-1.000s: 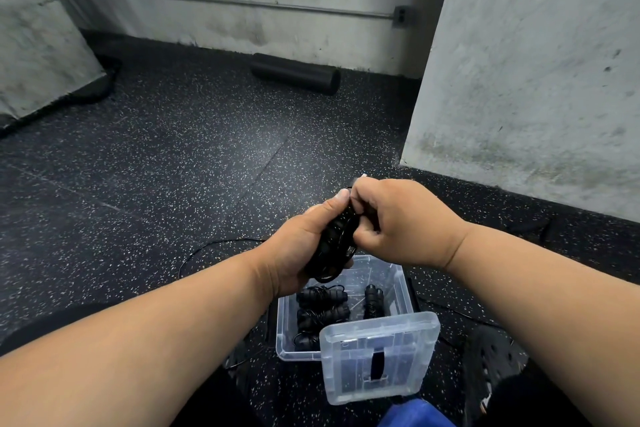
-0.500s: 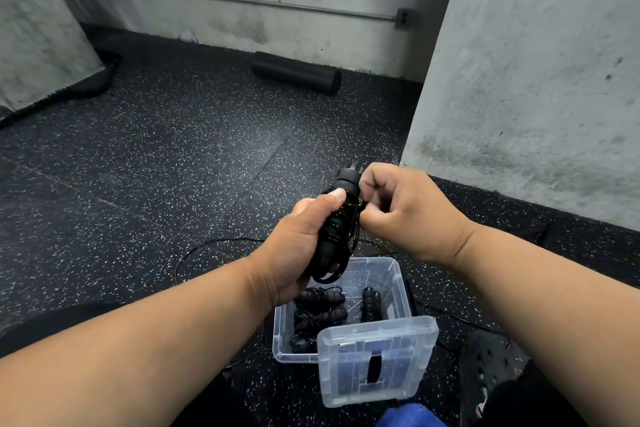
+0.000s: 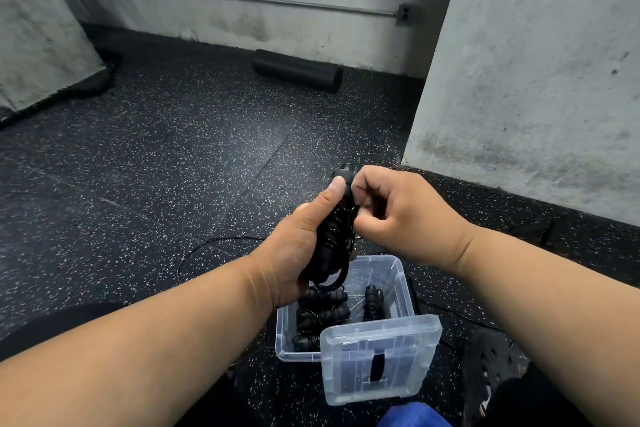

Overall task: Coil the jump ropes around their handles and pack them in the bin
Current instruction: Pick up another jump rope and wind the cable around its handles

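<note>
Above the bin (image 3: pixel 398 265), our left hand (image 3: pixel 298 250) grips the coiled jump rope (image 3: pixel 334 236); at 3 o'clock, our right hand (image 3: pixel 401 215) pinches its cord.

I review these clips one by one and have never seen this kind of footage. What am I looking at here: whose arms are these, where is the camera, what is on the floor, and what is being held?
There is no machine here: a person wears one camera on the head, looking down at their own bare arms. The left hand grips a black jump rope already coiled around its handles. The right hand pinches the cord near the top of that bundle. Below, on the speckled black floor, stands a clear plastic bin with several coiled ropes inside; its lid leans against the near side. A loose cord lies on the floor beside it, and a black foam roller lies by the far wall.
</note>
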Motion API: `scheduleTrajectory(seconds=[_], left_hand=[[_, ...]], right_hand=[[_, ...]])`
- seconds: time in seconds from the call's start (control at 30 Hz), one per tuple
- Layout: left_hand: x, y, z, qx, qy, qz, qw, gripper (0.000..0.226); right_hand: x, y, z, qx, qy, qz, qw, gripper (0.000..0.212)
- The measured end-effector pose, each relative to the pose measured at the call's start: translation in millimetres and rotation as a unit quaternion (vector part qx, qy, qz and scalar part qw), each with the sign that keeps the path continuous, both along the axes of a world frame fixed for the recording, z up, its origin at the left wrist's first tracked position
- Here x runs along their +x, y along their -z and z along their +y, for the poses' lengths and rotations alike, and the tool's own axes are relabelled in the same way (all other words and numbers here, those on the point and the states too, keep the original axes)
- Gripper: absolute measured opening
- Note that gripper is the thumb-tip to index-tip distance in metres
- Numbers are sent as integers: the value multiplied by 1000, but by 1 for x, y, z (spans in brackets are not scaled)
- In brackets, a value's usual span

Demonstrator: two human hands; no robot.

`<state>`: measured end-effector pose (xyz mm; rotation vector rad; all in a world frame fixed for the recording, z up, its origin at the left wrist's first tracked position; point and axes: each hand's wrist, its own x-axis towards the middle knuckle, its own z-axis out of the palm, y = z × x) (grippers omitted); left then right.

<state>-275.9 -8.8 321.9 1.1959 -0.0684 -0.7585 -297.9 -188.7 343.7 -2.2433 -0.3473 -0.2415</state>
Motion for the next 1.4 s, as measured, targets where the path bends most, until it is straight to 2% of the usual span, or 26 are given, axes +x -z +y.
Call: scheduleTrajectory(seconds=[0.27, 0.37, 0.53, 0.73, 0.83, 0.97, 1.1, 1.23, 1.4], left_hand=[[2, 2, -1, 16, -47, 3, 999, 41], [3, 1, -1, 14, -37, 21, 999, 30], [-2, 3, 1, 46, -8, 65, 997, 36], [-4, 8, 2, 64, 7, 80, 995, 36], [-2, 9, 1, 61, 14, 60, 996, 36], [-3, 4, -1, 54, 12, 43, 998, 49], [-7, 1, -6, 9, -20, 15, 1000, 55], [-9, 2, -7, 16, -38, -12, 999, 85], [-7, -2, -11, 41, -43, -27, 998, 89]], right_hand=[[-5, 0, -2, -11, -5, -27, 1000, 23], [-7, 0, -6, -61, 2, -59, 996, 20], [-6, -3, -9, -165, -25, -132, 977, 12], [-6, 0, -7, -235, -48, -115, 964, 6], [-6, 0, -5, -268, -61, -120, 954, 15], [-6, -6, -9, -310, -57, -158, 936, 23], [-4, -12, -16, -303, -30, -179, 935, 25], [-1, -14, -24, -283, 6, -173, 943, 26], [2, -16, -26, -303, 12, -205, 931, 20]])
